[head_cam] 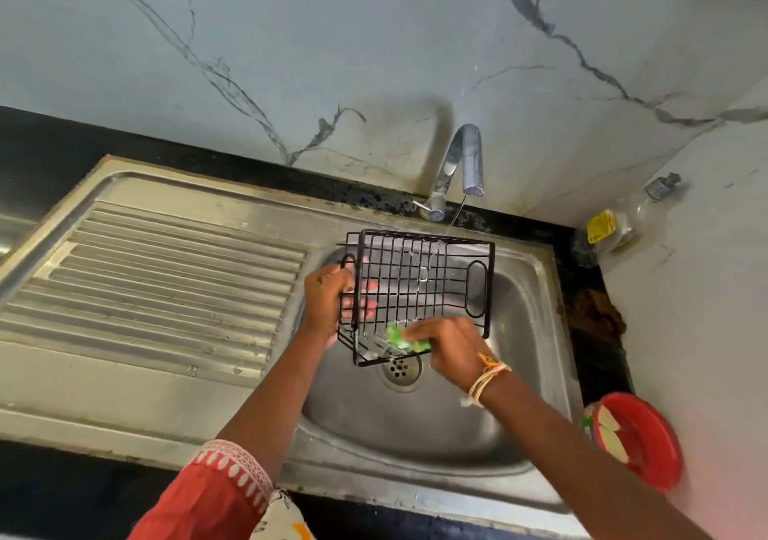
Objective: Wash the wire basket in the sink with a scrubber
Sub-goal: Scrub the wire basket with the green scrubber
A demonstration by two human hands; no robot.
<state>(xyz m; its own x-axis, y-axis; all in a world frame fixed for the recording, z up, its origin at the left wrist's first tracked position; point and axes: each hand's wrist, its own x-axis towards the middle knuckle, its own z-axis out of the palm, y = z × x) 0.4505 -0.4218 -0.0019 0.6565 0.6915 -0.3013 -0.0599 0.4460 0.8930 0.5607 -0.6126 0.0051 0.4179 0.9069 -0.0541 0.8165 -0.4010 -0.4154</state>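
Black wire basket [419, 282], gripped by left hand [326, 300], meets green scrubber [405, 338].

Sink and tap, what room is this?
Most likely a home kitchen. A steel sink with a ribbed drainboard sits in a dark counter, a tap runs, and hands scrub a wire basket.

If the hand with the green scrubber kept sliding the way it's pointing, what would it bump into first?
The right hand points left along the wire basket, pressing the green scrubber to its lower wires. It would probably reach the basket's left end wall, by the left hand; depth is unclear.
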